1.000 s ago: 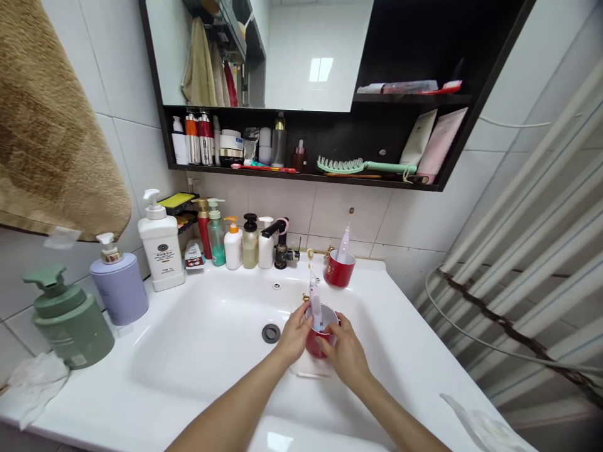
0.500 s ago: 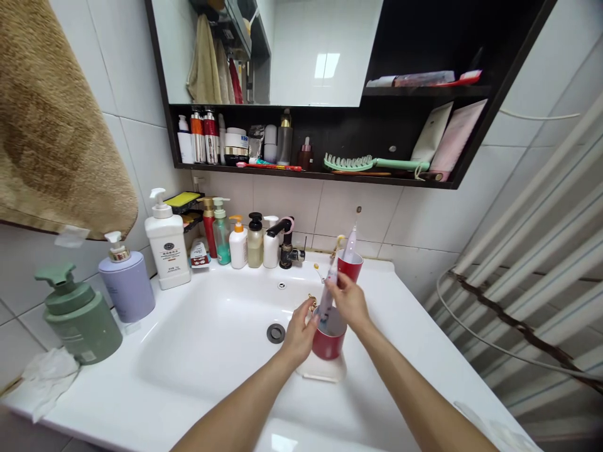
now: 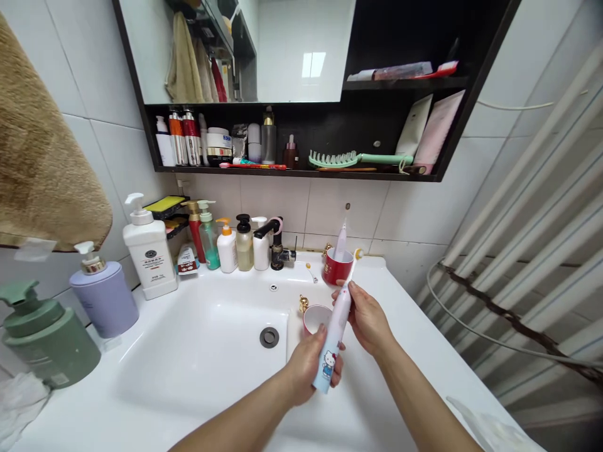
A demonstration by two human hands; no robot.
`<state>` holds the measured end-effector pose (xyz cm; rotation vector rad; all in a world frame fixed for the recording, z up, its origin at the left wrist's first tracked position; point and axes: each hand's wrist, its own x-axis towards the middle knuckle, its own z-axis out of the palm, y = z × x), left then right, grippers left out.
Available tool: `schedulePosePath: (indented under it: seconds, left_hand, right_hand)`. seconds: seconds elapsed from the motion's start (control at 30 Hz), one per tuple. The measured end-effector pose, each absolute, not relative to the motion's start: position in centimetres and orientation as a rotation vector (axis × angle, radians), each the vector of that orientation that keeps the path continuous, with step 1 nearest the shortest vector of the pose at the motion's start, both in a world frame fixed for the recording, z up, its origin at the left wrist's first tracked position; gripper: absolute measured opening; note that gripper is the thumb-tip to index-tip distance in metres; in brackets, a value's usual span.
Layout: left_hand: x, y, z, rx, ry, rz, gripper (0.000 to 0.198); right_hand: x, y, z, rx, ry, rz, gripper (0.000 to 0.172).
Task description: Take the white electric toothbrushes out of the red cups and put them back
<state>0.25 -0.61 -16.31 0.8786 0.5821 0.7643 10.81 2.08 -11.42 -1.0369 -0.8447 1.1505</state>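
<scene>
An electric toothbrush (image 3: 335, 333), pale pink fading to light blue with a cartoon cat on its handle, is held tilted over the right side of the sink. My left hand (image 3: 306, 364) is closed around the lower handle. Near the brush neck, my right hand (image 3: 370, 314) grips the upper end with thumb and fingers. Behind them stands a red cup (image 3: 316, 316) with a white inside and a gold figure handle, partly hidden by my left hand. Farther back, a second red cup (image 3: 335, 271) has another electric toothbrush (image 3: 341, 243) upright in it.
The white sink (image 3: 188, 351) has a drain (image 3: 269, 338) left of my hands and a black faucet (image 3: 277, 251) behind. Pump bottles (image 3: 227, 250) line its back and left edges. A dark cabinet (image 3: 330, 172) overhangs the wall. White pipes (image 3: 532, 207) stand at right.
The electric toothbrush has come up out of the nearer red cup and now tilts toward me. My left hand has moved from beside that cup onto the handle. The view has shifted slightly.
</scene>
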Motion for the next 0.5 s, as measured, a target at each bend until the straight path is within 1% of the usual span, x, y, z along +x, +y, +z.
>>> schedulePosePath:
  seconds: [0.13, 0.3, 0.5]
  left_hand:
    - [0.2, -0.49, -16.27, 0.974, 0.61, 0.755, 0.047]
    - [0.28, -0.54, -15.96, 1.025, 0.65, 0.713, 0.051]
    - [0.26, -0.84, -15.56, 1.217, 0.814, 0.773, 0.047]
  right_hand:
    - [11.13, 2.08, -11.2, -1.022, -0.868, 1.218, 0.027]
    - [10.88, 2.07, -11.47, -0.972, -0.805, 1.267, 0.022]
    - [10.58, 2.08, -11.8, -0.953, -0.7, 1.182, 0.02]
